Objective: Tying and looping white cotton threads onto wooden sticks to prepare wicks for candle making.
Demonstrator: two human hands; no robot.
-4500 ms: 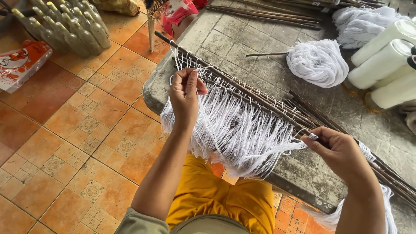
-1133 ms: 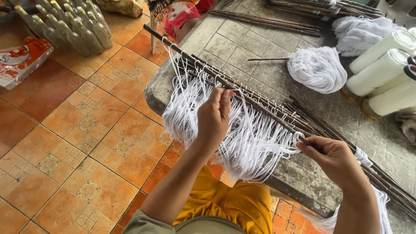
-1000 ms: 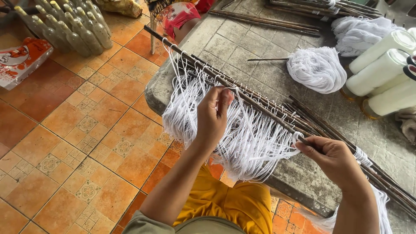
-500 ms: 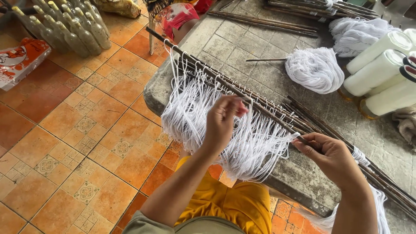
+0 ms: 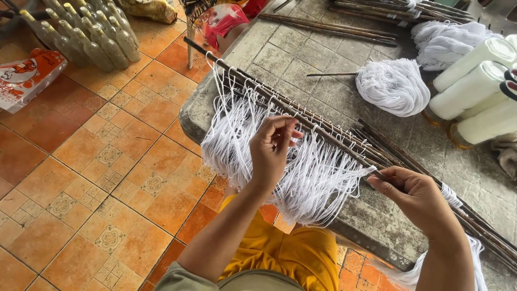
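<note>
The white threads hang limp and light from the dark rods at the desk edge, likely tangle-prone, best pinched near the knots. The left hand pinches strands closed; at 4 o'clock, the right hand clasps the rods.

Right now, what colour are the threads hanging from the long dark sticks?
White threads, clearest in the head view.

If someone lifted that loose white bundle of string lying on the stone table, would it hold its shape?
Probably not. The string bundle looks soft and loosely coiled, so it would likely sag and droop. It seems light for its bulk, and loose strands could snag on the thin stick poking from it.
</note>
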